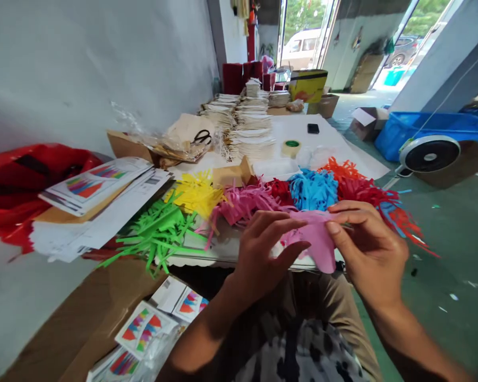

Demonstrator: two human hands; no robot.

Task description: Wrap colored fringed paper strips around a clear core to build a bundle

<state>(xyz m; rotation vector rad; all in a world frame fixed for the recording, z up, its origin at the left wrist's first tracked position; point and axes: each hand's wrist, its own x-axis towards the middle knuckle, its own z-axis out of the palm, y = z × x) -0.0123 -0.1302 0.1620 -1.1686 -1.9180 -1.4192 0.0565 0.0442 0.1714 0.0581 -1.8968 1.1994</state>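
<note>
Both my hands hold a pink sheet of tissue paper [317, 240] just above the near edge of the table. My left hand [265, 245] pinches its left side between thumb and fingers. My right hand [367, 244] grips its right side, fingers curled over the top edge. Behind them lie piles of fringed paper on the table: green [159, 231], yellow [196, 194], pink [245, 203], dark red [279, 190], blue [313, 189] and orange-red [362, 187].
Printed sheets [97, 183] are stacked at the left on the table, more packets [145, 329] on a cardboard box below. Scissors [201, 138], tape roll [291, 147], a phone [313, 128] and stacks of white paper [252, 132] lie farther back. A fan [429, 154] stands on the floor at right.
</note>
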